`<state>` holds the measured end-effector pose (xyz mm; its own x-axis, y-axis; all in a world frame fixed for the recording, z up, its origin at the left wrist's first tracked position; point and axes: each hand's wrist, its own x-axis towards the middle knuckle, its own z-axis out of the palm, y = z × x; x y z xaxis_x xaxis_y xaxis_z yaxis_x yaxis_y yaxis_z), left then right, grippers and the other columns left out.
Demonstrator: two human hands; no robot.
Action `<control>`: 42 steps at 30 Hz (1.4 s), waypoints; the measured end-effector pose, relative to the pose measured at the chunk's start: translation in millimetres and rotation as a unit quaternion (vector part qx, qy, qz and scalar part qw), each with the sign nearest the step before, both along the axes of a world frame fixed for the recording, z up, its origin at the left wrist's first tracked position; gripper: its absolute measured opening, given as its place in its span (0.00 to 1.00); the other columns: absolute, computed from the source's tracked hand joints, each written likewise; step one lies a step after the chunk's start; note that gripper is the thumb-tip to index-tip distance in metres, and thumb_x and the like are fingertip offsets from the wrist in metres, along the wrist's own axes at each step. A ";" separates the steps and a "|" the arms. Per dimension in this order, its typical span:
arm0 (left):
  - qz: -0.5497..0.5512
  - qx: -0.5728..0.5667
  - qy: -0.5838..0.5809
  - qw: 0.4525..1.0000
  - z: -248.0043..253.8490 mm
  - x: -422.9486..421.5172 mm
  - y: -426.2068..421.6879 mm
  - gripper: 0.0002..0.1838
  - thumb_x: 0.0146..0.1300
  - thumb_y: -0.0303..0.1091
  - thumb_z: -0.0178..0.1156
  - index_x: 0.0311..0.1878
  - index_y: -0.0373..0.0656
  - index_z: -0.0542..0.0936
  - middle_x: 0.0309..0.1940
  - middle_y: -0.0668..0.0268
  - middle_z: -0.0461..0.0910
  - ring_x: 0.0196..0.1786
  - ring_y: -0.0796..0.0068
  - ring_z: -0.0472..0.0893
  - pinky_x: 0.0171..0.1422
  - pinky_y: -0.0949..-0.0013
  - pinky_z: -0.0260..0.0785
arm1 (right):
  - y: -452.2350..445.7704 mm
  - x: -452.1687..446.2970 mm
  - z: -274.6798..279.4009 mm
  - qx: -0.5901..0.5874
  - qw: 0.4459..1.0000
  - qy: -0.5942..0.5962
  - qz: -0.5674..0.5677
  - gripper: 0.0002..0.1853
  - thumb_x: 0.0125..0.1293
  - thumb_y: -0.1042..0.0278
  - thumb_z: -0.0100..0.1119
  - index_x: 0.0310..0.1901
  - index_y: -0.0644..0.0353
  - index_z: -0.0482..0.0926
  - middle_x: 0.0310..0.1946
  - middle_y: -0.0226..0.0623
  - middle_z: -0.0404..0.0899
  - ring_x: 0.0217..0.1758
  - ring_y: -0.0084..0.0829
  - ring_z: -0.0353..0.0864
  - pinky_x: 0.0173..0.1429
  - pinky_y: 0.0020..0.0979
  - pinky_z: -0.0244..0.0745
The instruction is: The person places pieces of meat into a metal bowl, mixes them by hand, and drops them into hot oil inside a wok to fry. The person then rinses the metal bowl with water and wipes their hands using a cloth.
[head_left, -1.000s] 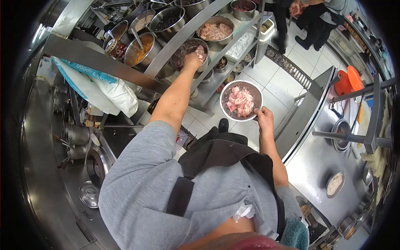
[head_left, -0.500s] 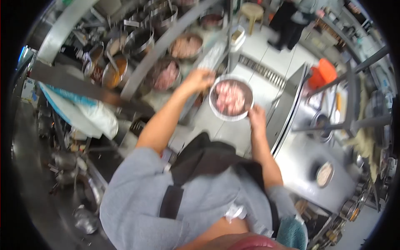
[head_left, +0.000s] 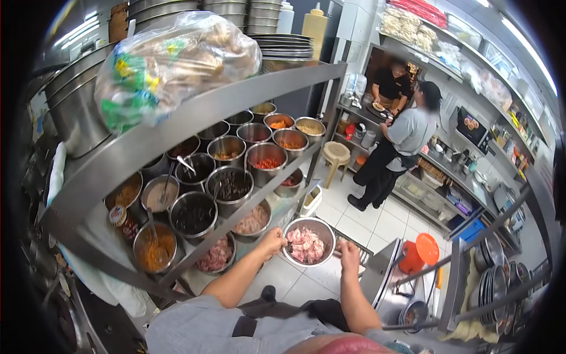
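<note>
A steel bowl (head_left: 286,255) with pieces of raw pink meat (head_left: 307,243) inside is held up over the tiled floor. My left hand (head_left: 273,242) has its fingers closed on the left rim. On the opposite side, my right hand (head_left: 348,252) grips the bowl's right edge. Left of my left hand, a pot of raw meat (head_left: 216,254) stands on the lower shelf, with a pot of paler meat (head_left: 252,219) just behind it.
A metal rack bar (head_left: 194,118) crosses above many pots. A plastic bag (head_left: 177,65) rests on top. Two people, one in a grey shirt (head_left: 410,127), stand at the back counter. A stool (head_left: 336,153) and orange container (head_left: 425,249) are further right.
The view has tilted up towards the back of the kitchen. My left hand has come out of the pot of meat and moved right to the bowl's rim, closing on it.
</note>
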<state>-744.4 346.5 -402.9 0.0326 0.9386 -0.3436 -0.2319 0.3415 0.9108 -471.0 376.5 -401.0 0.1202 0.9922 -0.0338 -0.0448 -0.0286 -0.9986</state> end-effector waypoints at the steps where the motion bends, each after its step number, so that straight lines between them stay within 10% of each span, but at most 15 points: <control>1: 0.002 0.000 -0.001 1.000 -2.4 -2.4 8.1 0.13 0.45 0.21 0.58 0.31 0.45 0.66 0.18 0.69 0.66 0.12 0.81 0.62 0.12 0.73 0.46 | 23.4 4.0 -2.6 0.034 0.996 -0.077 -0.003 0.15 0.67 0.60 0.55 0.34 0.67 0.78 0.28 0.39 0.80 0.29 0.26 0.82 0.33 0.26 0.78; 7: 0.022 0.024 -0.009 0.999 -1.9 9.8 87.1 0.12 0.47 0.18 0.57 0.32 0.43 0.66 0.18 0.69 0.66 0.11 0.83 0.61 0.10 0.73 0.42 | 148.3 -26.1 153.2 0.231 0.956 -0.175 -0.037 0.17 0.68 0.58 0.54 0.34 0.66 0.82 0.23 0.28 0.76 0.27 0.17 0.70 0.33 0.21 0.66; 14: -0.009 0.010 0.012 1.000 10.6 42.7 151.7 0.12 0.48 0.20 0.58 0.31 0.44 0.64 0.19 0.68 0.64 0.13 0.81 0.61 0.12 0.73 0.45 | 289.8 -72.7 317.9 0.516 0.840 -0.169 -0.019 0.14 0.65 0.65 0.59 0.42 0.71 0.80 0.34 0.37 0.83 0.37 0.23 0.79 0.44 0.23 0.72; 27: 0.004 0.062 0.144 0.988 17.0 78.1 302.3 0.12 0.47 0.28 0.63 0.27 0.42 0.66 0.16 0.65 0.68 0.14 0.76 0.66 0.14 0.66 0.53 | 491.9 -218.3 536.9 0.628 0.737 -0.166 0.190 0.27 0.57 0.56 0.66 0.54 0.65 0.76 0.45 0.41 0.82 0.46 0.30 0.82 0.54 0.30 0.74; 32: 0.020 0.118 0.219 0.968 6.3 78.6 332.4 0.13 0.45 0.31 0.64 0.26 0.41 0.68 0.18 0.61 0.70 0.23 0.71 0.72 0.25 0.63 0.63 | 555.4 -309.7 555.5 0.753 0.528 -0.305 0.247 0.26 0.52 0.59 0.68 0.54 0.56 0.78 0.45 0.38 0.80 0.49 0.30 0.78 0.53 0.32 0.74; 35: 0.016 0.168 0.228 0.959 -12.5 78.1 345.3 0.13 0.50 0.27 0.62 0.28 0.42 0.64 0.16 0.66 0.67 0.16 0.77 0.68 0.17 0.66 0.56 | 491.1 -319.8 527.8 0.512 0.762 -0.133 0.374 0.37 0.52 0.54 0.71 0.62 0.62 0.69 0.48 0.43 0.76 0.54 0.33 0.76 0.56 0.36 0.73; 42: 0.053 0.177 0.226 0.957 14.2 73.1 339.9 0.14 0.50 0.30 0.62 0.28 0.42 0.64 0.16 0.66 0.67 0.17 0.76 0.69 0.17 0.66 0.58 | 475.3 -363.6 512.1 0.476 0.728 0.073 0.488 0.36 0.48 0.59 0.71 0.56 0.68 0.66 0.44 0.43 0.77 0.48 0.36 0.78 0.55 0.37 0.72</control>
<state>-671.3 686.3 -388.8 -0.1464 0.9884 0.0394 0.1957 -0.0101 0.9806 -834.5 851.8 111.1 -0.5939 0.1846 0.7831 -0.5753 0.5829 -0.5737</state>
